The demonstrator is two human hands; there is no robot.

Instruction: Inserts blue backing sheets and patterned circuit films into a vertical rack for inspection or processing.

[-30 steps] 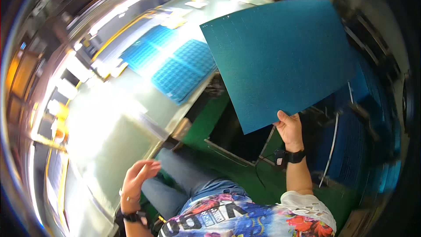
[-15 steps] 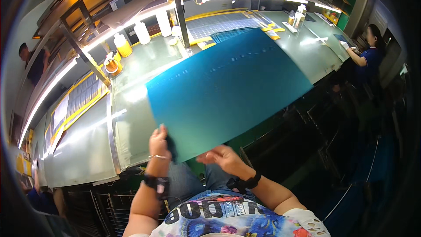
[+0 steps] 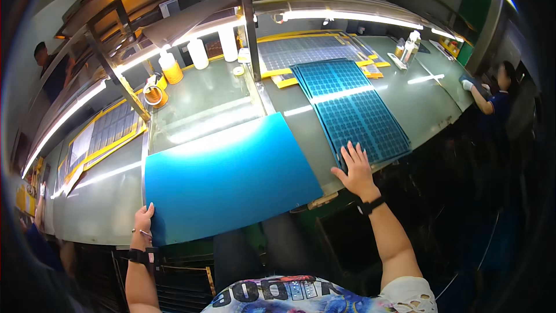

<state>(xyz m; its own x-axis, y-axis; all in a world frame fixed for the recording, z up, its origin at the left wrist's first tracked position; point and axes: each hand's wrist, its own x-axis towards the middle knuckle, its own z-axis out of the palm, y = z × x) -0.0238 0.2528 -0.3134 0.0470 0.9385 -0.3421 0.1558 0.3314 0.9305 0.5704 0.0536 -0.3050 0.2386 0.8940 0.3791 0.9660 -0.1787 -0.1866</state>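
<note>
A large plain blue sheet [image 3: 231, 179] lies on the worktable in front of me, its near edge reaching past the table's front. My left hand [image 3: 144, 219] pinches its near left corner, thumb on top. To the right of it rests a stack of patterned blue-green sheets [image 3: 359, 110] with a dense grid of dark marks. My right hand [image 3: 357, 173] is over the near left edge of that stack, palm down and fingers spread, holding nothing. Whether its fingertips press on the top sheet I cannot tell.
Behind stand an orange-and-white bottle [image 3: 170, 68], white bottles [image 3: 198, 54] and a tape roll [image 3: 154, 95]. Yellow-edged films lie at left [image 3: 104, 133] and at the back [image 3: 307, 52]. A metal post [image 3: 249, 23] rises from the table. A co-worker [image 3: 495, 95] sits far right.
The blue sheet has moved left and down onto the table, uncovering the patterned stack. My left hand went left with it; my right hand moved right and forward to the stack.
</note>
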